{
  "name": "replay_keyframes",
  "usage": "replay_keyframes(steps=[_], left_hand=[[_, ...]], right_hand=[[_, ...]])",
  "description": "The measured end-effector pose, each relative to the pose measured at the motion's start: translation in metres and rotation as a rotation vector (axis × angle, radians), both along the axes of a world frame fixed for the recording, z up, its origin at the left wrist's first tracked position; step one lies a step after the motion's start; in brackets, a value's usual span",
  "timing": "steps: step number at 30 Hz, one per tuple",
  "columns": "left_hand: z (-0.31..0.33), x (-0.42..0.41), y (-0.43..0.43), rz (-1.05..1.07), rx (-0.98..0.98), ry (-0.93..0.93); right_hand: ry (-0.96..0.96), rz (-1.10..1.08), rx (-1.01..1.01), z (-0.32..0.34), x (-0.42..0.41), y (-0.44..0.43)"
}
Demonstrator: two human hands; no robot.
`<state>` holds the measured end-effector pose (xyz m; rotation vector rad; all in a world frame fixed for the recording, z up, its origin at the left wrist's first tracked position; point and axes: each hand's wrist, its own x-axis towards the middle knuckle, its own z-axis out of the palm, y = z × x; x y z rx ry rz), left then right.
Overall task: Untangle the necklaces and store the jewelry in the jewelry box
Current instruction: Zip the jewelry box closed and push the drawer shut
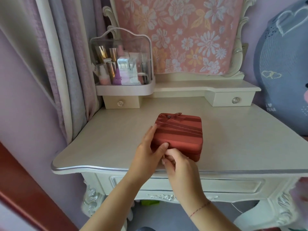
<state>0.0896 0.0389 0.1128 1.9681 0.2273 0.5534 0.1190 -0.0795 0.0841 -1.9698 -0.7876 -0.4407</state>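
A dark red jewelry box [180, 130] with a ribbon bow on its lid stands closed on the cream dressing table [233, 139]. My left hand [148, 147] holds the box's left front corner, fingers along the side and thumb on the front edge. My right hand [175, 162] is at the front left corner with curled fingers pinching a small gold zipper pull [164, 156]. No necklaces or other jewelry show anywhere in the head view.
A clear cosmetics case [123, 64] with bottles sits on a raised shelf at the back left. Two small drawers with crystal knobs flank the shelf. A floral cloth covers the mirror. Curtains hang at the left; a blue round cushion leans at the right.
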Motion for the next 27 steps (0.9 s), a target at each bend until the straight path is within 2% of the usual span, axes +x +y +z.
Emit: replay_keyframes(steps=[3,6,8,10,17,27], left_hand=[[-0.008,-0.012,0.003,0.055,-0.076,0.003],[-0.018,-0.018,0.006,0.273,0.18,-0.025],[-0.027,-0.018,0.004,0.311,0.383,-0.05],[-0.035,-0.015,-0.002,0.35,0.508,-0.023],[-0.038,-0.003,-0.031,0.552,0.436,-0.085],[-0.038,0.0,-0.028,0.474,0.468,-0.238]], right_hand=[[-0.079,0.021,0.043,0.011,0.009,-0.019],[-0.328,-0.118,0.023,0.023,0.028,-0.036],[-0.365,-0.176,-0.051,0.023,0.041,-0.039],[-0.327,-0.141,-0.129,0.018,0.051,-0.038],[-0.314,-0.042,-0.154,0.011,0.062,-0.036],[-0.255,0.099,-0.142,0.017,0.072,-0.044]])
